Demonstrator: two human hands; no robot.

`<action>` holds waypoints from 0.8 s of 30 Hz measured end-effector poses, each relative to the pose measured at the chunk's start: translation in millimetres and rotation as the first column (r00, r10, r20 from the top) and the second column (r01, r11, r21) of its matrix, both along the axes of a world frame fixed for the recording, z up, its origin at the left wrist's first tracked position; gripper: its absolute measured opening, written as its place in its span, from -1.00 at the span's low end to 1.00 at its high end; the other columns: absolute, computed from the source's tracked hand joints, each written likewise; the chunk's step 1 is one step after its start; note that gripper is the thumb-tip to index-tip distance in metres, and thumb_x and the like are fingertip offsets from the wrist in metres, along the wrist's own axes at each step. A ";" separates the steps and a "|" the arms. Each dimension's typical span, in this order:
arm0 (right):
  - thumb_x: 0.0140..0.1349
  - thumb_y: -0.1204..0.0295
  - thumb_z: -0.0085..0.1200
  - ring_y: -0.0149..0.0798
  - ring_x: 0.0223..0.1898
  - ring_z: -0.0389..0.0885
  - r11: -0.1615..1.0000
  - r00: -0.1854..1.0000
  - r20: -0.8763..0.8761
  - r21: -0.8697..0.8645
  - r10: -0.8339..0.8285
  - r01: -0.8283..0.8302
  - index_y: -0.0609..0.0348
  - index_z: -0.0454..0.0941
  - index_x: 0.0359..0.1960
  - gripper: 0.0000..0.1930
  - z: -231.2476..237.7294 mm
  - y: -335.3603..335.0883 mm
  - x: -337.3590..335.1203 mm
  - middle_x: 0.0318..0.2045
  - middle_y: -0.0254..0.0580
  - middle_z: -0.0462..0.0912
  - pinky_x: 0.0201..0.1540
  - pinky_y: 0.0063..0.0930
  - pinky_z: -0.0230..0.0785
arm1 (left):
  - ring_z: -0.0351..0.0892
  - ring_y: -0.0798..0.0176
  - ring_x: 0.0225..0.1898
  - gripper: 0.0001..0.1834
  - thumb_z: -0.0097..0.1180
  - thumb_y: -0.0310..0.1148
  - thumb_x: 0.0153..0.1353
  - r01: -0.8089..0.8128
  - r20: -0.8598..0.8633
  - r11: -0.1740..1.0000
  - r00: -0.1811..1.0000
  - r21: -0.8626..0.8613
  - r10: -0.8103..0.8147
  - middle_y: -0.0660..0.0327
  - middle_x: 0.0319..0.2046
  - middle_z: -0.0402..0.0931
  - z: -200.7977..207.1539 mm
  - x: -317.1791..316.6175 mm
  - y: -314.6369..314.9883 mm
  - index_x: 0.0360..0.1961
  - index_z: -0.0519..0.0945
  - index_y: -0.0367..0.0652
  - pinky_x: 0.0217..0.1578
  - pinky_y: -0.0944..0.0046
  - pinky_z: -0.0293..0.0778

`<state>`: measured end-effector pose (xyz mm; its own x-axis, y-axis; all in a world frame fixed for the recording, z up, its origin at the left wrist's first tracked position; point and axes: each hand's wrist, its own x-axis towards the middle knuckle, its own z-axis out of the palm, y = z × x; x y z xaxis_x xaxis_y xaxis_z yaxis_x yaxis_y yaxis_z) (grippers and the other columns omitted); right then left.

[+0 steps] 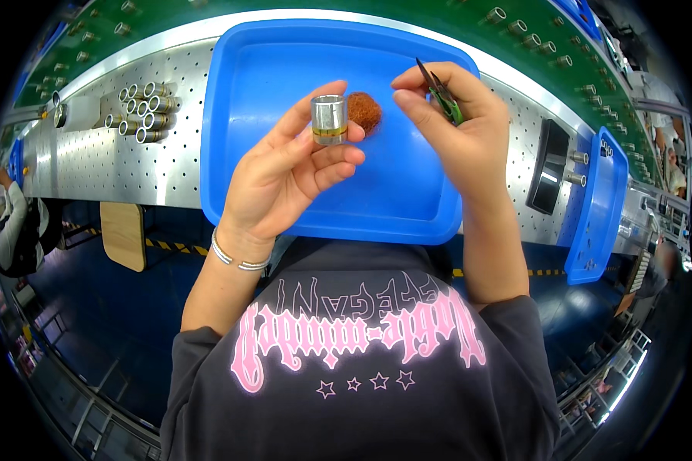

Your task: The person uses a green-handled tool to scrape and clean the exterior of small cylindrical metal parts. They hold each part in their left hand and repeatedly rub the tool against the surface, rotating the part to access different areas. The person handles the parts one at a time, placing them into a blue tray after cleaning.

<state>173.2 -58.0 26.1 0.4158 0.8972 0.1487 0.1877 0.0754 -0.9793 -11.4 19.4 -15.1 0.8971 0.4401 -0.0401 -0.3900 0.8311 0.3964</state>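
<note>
- Head view: our left hand (288, 165) grips a cylinder (330, 117) at twelve o'clock over the tray (212, 146); our right hand (473, 123) holds snips (451, 109).
- The snips are apart from the cylinder; we judge this piece underway.
- A brown ball (366, 113) shows between them; more cylinders (155, 121), done or not we cannot tell, sit at ten o'clock on the counter (178, 161).

The tray (331, 229) rests on the bench (184, 165), in front of the belt (184, 23). Above the tray: a cup (329, 115) in the left hand (281, 165); right of it, a hand tool (447, 104) in the right hand (473, 134). Left of the tray: grouped cups (155, 104). Right: a flat device (548, 165), then a second tray (596, 223).
</note>
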 end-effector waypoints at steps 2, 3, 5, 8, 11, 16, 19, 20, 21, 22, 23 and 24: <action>0.03 0.60 0.15 -0.45 -0.47 0.49 0.993 0.982 0.188 0.114 0.010 -0.032 0.22 0.56 -0.34 -0.86 -5.6 -2.6 -3.3 -0.46 -0.24 0.57 -0.40 -0.65 0.34 | 0.51 0.08 -0.02 -0.47 -0.19 -0.39 0.33 0.011 0.037 1.000 0.999 0.000 -0.011 -0.10 -0.01 0.40 -1.0 -0.1 0.1 0.30 0.06 -0.21 -0.01 0.23 0.49; 0.06 0.58 0.15 -0.45 -0.49 0.48 0.984 0.960 0.279 0.167 0.008 -0.056 0.22 0.55 -0.34 -0.88 -7.0 -4.4 -5.6 -0.47 -0.24 0.56 -0.42 -0.65 0.33 | 0.50 0.08 -0.01 -0.47 -0.19 -0.40 0.33 -0.010 0.014 1.000 1.000 -0.009 0.010 -0.09 -0.01 0.40 0.2 0.0 -0.3 0.30 0.06 -0.20 0.00 0.22 0.49; 0.10 0.55 0.13 -0.44 -0.48 0.48 0.986 0.992 0.093 0.137 0.085 -0.098 0.22 0.53 -0.35 -0.91 -5.0 -9.0 -16.5 -0.47 -0.25 0.54 -0.43 -0.64 0.32 | 0.50 0.09 -0.01 -0.48 -0.19 -0.41 0.33 -0.050 -0.031 0.998 0.998 -0.027 0.050 -0.06 -0.02 0.41 3.3 1.0 -0.9 0.30 0.07 -0.19 0.02 0.20 0.47; 0.15 0.49 0.11 -0.45 -0.56 0.44 0.989 0.987 0.075 0.034 0.144 -0.146 0.24 0.50 -0.34 -0.90 -6.0 -11.9 -22.7 -0.52 -0.21 0.51 -0.51 -0.61 0.26 | 0.49 0.10 0.00 -0.48 -0.18 -0.41 0.32 -0.147 -0.092 0.989 0.985 0.006 0.147 -0.02 -0.01 0.41 1.3 -0.6 -2.1 0.30 0.09 -0.16 0.04 0.18 0.44; 0.17 0.46 0.09 -0.45 -0.64 0.39 0.987 0.986 0.104 -0.107 0.130 -0.119 0.26 0.51 -0.33 -0.88 -9.4 -14.3 -21.1 -0.59 -0.21 0.48 -0.58 -0.58 0.21 | 0.47 0.13 0.01 -0.48 -0.17 -0.41 0.32 -0.135 -0.086 0.990 0.987 0.044 0.138 -0.01 -0.02 0.42 0.0 -0.8 -0.6 0.29 0.10 -0.14 0.05 0.18 0.43; 0.17 0.44 0.07 -0.43 -0.69 0.34 0.988 0.992 0.090 -0.137 0.085 -0.072 0.26 0.54 -0.33 -0.87 -12.1 -12.7 -20.5 -0.70 -0.22 0.43 -0.62 -0.56 0.16 | 0.47 0.14 0.01 -0.49 -0.16 -0.41 0.32 -0.141 -0.124 0.986 0.981 0.083 0.151 -0.01 -0.05 0.44 0.9 -0.5 -1.6 0.28 0.13 -0.14 0.04 0.21 0.44; 0.16 0.43 0.07 -0.43 -0.71 0.32 0.984 0.990 0.102 -0.163 0.095 -0.077 0.25 0.54 -0.34 -0.87 -8.7 -11.5 -20.0 -0.71 -0.21 0.43 -0.64 -0.55 0.15 | 0.47 0.13 0.01 -0.50 -0.16 -0.40 0.32 -0.139 -0.125 0.986 0.981 0.089 0.150 -0.01 -0.05 0.44 1.1 -0.8 -1.8 0.28 0.13 -0.14 0.04 0.21 0.44; 0.16 0.43 0.07 -0.43 -0.71 0.32 0.983 0.991 0.100 -0.164 0.093 -0.076 0.25 0.55 -0.35 -0.87 -8.5 -11.4 -19.9 -0.71 -0.21 0.43 -0.64 -0.55 0.14 | 0.47 0.13 0.01 -0.50 -0.16 -0.40 0.32 -0.140 -0.124 0.986 0.981 0.090 0.150 0.00 -0.05 0.44 1.2 -0.9 -1.9 0.28 0.13 -0.14 0.04 0.21 0.44; 0.16 0.43 0.07 -0.43 -0.71 0.32 0.983 0.991 0.099 -0.166 0.092 -0.074 0.25 0.55 -0.35 -0.87 -8.5 -11.6 -19.8 -0.71 -0.21 0.43 -0.64 -0.55 0.14 | 0.47 0.13 0.01 -0.50 -0.16 -0.40 0.32 -0.142 -0.125 0.986 0.980 0.089 0.152 0.00 -0.04 0.44 1.3 -1.0 -1.9 0.28 0.13 -0.14 0.05 0.20 0.44; 0.16 0.43 0.07 -0.43 -0.71 0.32 0.983 0.991 0.097 -0.167 0.090 -0.073 0.25 0.55 -0.35 -0.87 -8.4 -11.7 -19.7 -0.71 -0.21 0.43 -0.65 -0.54 0.14 | 0.47 0.13 0.01 -0.49 -0.16 -0.40 0.32 -0.144 -0.126 0.986 0.980 0.088 0.154 0.00 -0.04 0.44 1.4 -1.0 -2.0 0.28 0.13 -0.14 0.05 0.20 0.44; 0.16 0.44 0.07 -0.43 -0.71 0.32 0.982 0.991 0.100 -0.170 0.094 -0.076 0.25 0.55 -0.35 -0.87 -8.3 -11.9 -19.4 -0.71 -0.21 0.43 -0.65 -0.55 0.14 | 0.47 0.13 0.01 -0.49 -0.16 -0.40 0.32 -0.146 -0.127 0.985 0.979 0.087 0.157 0.00 -0.04 0.44 1.6 -1.0 -2.0 0.29 0.13 -0.14 0.05 0.20 0.44; 0.16 0.44 0.07 -0.43 -0.71 0.32 0.982 0.990 0.102 -0.173 0.099 -0.080 0.25 0.55 -0.35 -0.87 -8.2 -12.1 -19.2 -0.71 -0.21 0.43 -0.65 -0.55 0.14 | 0.47 0.13 0.01 -0.49 -0.16 -0.40 0.32 -0.145 -0.126 0.985 0.980 0.087 0.156 0.01 -0.04 0.44 1.5 -1.0 -2.0 0.29 0.13 -0.13 0.05 0.20 0.44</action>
